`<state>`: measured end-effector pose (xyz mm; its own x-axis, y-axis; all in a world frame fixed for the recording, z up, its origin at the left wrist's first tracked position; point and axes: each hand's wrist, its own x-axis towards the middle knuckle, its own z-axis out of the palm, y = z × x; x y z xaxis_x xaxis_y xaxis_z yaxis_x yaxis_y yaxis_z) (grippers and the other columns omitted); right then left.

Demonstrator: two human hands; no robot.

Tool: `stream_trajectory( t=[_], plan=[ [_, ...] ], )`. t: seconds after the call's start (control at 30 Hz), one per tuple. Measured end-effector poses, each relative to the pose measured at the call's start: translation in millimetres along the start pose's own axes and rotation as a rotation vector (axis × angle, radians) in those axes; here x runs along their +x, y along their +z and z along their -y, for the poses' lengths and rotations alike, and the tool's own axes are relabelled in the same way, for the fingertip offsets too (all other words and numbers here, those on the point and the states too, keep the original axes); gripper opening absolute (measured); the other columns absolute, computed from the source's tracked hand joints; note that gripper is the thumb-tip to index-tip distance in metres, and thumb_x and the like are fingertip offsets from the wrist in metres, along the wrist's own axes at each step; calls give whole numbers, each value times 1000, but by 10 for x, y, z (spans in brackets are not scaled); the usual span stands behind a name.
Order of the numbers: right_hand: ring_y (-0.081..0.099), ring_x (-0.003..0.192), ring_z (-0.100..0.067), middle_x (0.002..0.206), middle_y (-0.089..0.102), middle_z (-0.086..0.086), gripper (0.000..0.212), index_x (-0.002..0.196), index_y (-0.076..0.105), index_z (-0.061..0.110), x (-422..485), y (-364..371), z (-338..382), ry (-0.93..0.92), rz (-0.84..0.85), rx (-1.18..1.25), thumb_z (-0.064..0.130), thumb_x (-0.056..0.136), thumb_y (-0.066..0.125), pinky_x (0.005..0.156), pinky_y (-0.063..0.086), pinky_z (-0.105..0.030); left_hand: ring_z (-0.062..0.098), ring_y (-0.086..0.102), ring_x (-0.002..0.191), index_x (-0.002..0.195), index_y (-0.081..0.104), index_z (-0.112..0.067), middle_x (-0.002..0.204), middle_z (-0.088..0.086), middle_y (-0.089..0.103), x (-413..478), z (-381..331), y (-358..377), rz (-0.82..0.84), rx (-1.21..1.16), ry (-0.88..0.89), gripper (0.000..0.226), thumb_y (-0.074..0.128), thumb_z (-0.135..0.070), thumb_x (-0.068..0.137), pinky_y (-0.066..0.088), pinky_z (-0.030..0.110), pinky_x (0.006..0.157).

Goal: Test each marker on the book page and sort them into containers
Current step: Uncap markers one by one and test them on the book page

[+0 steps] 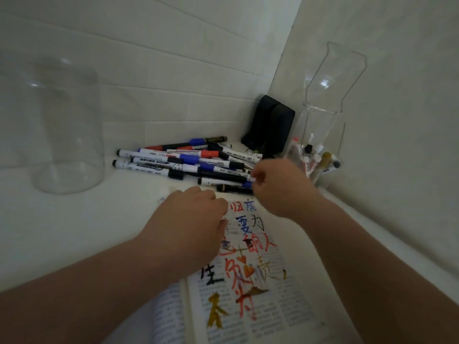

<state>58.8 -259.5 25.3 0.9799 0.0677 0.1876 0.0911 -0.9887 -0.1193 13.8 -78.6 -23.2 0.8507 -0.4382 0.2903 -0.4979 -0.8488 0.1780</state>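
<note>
Corner of white worktop (119, 219), tiled walls on two sides.

- Open book (273, 306) at the near edge, middle. Its right page is covered in large marker characters in black, blue, red, orange and gold.
- Left hand (196, 219) lies on the page's upper left part, fingers loosely bent with the tips down on the paper, gripping nothing.
- Right hand (278, 189) is over the book's far edge. Thumb and fingertips pinch the white end of a marker (218, 182) that lies at the near side of the pile; its black cap points left. View slightly blurred here.
- Pile of markers (178, 160) is behind the book toward the back wall, with blue, red and black caps.
- Round clear jar (62, 145) at the left edge.
- Clear square container (323, 130) by the right wall, lid up, with several markers standing inside.
- Black pouch (270, 125) in the back corner.
</note>
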Motion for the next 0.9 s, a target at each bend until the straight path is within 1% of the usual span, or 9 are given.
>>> stream_trajectory(
  t=[0.1, 0.4, 0.5, 0.57, 0.63, 0.73, 0.8, 0.87, 0.9],
  plan=[
    [55, 87, -14, 96, 55, 4, 21, 111, 62, 23, 58, 145, 30, 87, 152, -159, 16, 91, 62, 83, 53, -31, 10, 47, 107, 127, 53, -34, 118, -12, 56, -4, 3, 4, -1, 9, 0, 32, 36, -46, 102, 42, 33, 97],
    [47, 88, -15, 107, 46, 2, 30, 118, 57, 25, 111, 242, -48, -39, 150, -276, 20, 89, 65, 79, 48, -31, 10, 48, 101, 120, 55, -34, 109, -13, 57, 1, -9, 10, -17, 20, -5, 31, 38, -50, 100, 43, 33, 95],
    [48, 86, -13, 100, 46, 6, 21, 100, 51, 29, 53, 200, -59, -49, 130, -229, 26, 87, 67, 73, 43, -29, 10, 48, 102, 120, 56, -34, 110, -13, 57, -2, -2, 17, -22, 21, -13, 33, 37, -52, 99, 44, 34, 96],
    [47, 76, -8, 90, 50, 10, 23, 85, 43, 32, -21, 162, -71, -53, 116, -206, 31, 86, 66, 69, 42, -27, 9, 48, 102, 121, 55, -34, 110, -14, 57, -9, 0, 19, -28, 23, -6, 34, 37, -53, 99, 44, 34, 96],
    [45, 72, -2, 84, 51, 13, 26, 82, 40, 35, -128, 109, -92, -71, 87, -180, 37, 86, 65, 64, 41, -25, 8, 48, 100, 120, 55, -35, 109, -14, 57, -19, 0, 12, -34, 17, 1, 35, 36, -54, 99, 44, 32, 95],
    [53, 71, -7, 81, 55, 11, 22, 86, 47, 34, -333, 17, -141, -78, -83, 83, 33, 84, 69, 61, 47, -24, 8, 48, 97, 119, 57, -34, 107, -14, 58, -22, 0, 1, -45, 30, 21, 38, 35, -56, 98, 45, 31, 90],
    [56, 67, -13, 78, 60, 3, 15, 85, 55, 26, -431, -54, -199, 33, -159, 608, 19, 86, 69, 59, 49, -25, 8, 50, 97, 119, 59, -34, 108, -14, 59, -22, -9, -17, -59, 18, 18, 45, 32, -61, 95, 46, 31, 89],
    [54, 62, -19, 70, 61, -4, 14, 79, 60, 16, -483, -90, -286, 172, -44, 1138, 8, 89, 65, 52, 43, -26, 7, 51, 100, 122, 58, -35, 112, -16, 61, -35, -41, -47, -94, -4, 5, 57, 24, -68, 91, 45, 30, 89],
    [54, 60, -21, 68, 62, -8, 14, 78, 63, 13, -513, -64, -326, 191, 49, 1267, 5, 89, 66, 48, 40, -26, 6, 51, 100, 124, 58, -36, 113, -16, 61, -46, -63, -58, -116, -19, 1, 61, 21, -70, 89, 44, 29, 87]
  ],
)
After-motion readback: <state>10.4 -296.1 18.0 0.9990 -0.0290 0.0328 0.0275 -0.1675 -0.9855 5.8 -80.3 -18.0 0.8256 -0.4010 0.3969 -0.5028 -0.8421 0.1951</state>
